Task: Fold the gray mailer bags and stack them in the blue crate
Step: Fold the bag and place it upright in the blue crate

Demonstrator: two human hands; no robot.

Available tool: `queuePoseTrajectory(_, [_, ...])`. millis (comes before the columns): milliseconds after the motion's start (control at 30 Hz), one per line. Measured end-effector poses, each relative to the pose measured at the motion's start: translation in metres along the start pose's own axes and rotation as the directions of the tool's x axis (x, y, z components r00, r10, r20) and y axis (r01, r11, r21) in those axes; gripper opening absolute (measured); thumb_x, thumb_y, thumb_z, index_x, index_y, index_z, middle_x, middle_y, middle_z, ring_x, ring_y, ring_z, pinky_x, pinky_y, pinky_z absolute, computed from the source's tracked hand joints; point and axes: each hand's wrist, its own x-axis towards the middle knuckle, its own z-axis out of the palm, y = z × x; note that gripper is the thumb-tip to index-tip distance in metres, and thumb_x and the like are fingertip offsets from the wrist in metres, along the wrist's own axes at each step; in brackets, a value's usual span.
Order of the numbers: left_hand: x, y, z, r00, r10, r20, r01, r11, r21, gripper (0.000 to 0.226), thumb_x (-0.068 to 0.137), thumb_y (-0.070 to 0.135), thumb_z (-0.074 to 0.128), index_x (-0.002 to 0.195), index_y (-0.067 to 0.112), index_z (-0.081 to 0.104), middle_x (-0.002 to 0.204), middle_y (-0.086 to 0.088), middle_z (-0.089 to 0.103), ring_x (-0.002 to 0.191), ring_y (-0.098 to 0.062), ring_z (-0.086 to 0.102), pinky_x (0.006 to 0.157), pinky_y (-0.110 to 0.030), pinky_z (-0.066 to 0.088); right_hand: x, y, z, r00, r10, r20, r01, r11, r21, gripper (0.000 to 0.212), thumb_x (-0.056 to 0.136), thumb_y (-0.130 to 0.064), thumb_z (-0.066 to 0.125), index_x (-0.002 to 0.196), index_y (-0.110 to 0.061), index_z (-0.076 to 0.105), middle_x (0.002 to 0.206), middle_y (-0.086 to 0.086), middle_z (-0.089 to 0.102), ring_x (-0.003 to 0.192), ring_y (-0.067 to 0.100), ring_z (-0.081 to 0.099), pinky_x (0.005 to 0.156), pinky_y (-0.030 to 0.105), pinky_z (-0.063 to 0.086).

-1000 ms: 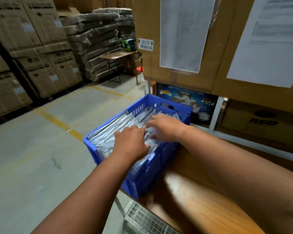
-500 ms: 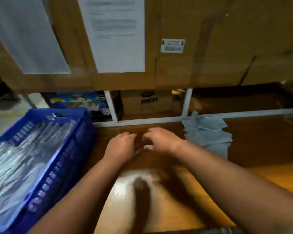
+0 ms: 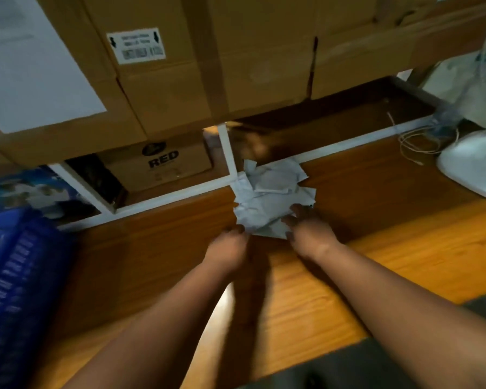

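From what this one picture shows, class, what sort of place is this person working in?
Probably a warehouse or packing station. Large brown cardboard cartons, one bearing a white barcode label, are stacked behind a wooden worktop where a pile of gray plastic mailer bags lies, with a blue plastic crate alongside.

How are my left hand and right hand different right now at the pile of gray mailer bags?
The left hand sits at the near-left corner of the pile of gray mailer bags, fingertips just touching its edge. The right hand reaches farther, fingers spread onto the pile's near-right side. Both come palm-down over the wooden table; whether either grips a bag is unclear.
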Motion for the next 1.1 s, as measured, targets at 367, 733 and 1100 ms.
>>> queuePoseTrajectory(367, [0.108, 0.039, 0.006, 0.993, -0.094, -0.064, 0.099, 0.992, 0.074, 0.059, 0.098, 0.043, 0.063, 0.151, 0.020, 0.049, 0.155, -0.007, 0.048, 0.137, -0.033, 0.049, 0.104, -0.045, 0.048, 0.068, 0.015, 0.011, 0.973, -0.144, -0.180, 0.145, 0.989, -0.010, 0.046, 0.104, -0.044, 0.050, 0.149, -0.034, 0.051, 0.152, 0.004, 0.051, 0.142, 0.034, 0.044, 0.111, 0.055, 0.036])
queuePoseTrajectory(733, [0.022, 0.008, 0.015, 0.984, -0.090, -0.152, 0.107, 0.988, 0.114, 0.057, 0.107, 0.021, 0.051, 0.162, 0.013, 0.040, 0.164, -0.015, 0.042, 0.143, -0.040, 0.049, 0.109, -0.050, 0.049, 0.034, -0.024, 0.007, 0.916, -0.333, -0.223, 0.318, 0.943, -0.101, 0.047, 0.091, -0.033, 0.062, 0.138, -0.031, 0.064, 0.139, 0.006, 0.062, 0.131, 0.034, 0.054, 0.109, 0.056, 0.035])
queuePoseTrajectory(1100, [-0.194, -0.096, 0.098, 0.956, -0.160, -0.244, 0.181, 0.982, 0.063, 0.065, 0.091, 0.020, 0.038, 0.153, 0.010, 0.056, 0.148, -0.013, 0.063, 0.131, -0.028, 0.065, 0.106, -0.036, 0.053, -0.045, -0.171, 0.069, 0.770, -0.637, -0.028, 0.631, 0.767, -0.114, 0.064, 0.091, -0.035, 0.070, 0.151, -0.032, 0.051, 0.155, 0.012, 0.056, 0.144, 0.033, 0.049, 0.105, 0.049, 0.044])
